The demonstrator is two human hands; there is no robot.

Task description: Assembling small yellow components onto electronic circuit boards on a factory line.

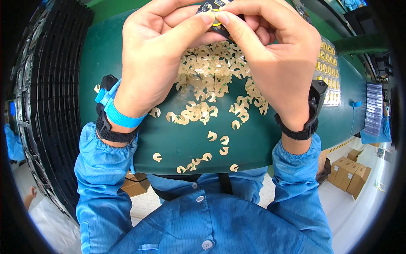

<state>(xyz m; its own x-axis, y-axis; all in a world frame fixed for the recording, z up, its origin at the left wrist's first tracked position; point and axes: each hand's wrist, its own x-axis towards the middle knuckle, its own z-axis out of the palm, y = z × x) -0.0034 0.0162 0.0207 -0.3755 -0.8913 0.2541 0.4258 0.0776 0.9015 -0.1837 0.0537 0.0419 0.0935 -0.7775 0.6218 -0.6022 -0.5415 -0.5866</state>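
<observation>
At the top of the head view, both hands meet at a small black circuit board (pixel 207 6). A round part with a yellow ring (pixel 217 23) sits against it, between my two thumb tips. My left hand (pixel 154 51) is closed on the board's left side, its thumb pressing beside the ring. From the other side my right hand (pixel 279 51) pinches at the same spot, thumb and forefinger together. Below the hands lies a heap of cream C-shaped paper pieces (pixel 207 70), with several loose ones (pixel 196 112) spread toward me. The fingers hide part of the board.
Tall black stacked trays (pixel 50 84) line the left. A clear tray of yellow-ringed parts (pixel 329 70) lies on the green table mat (pixel 249 144) beyond my right wrist. Cardboard boxes (pixel 349 173) stand on the floor at right. A blue strap (pixel 120 116) circles my left wrist.
</observation>
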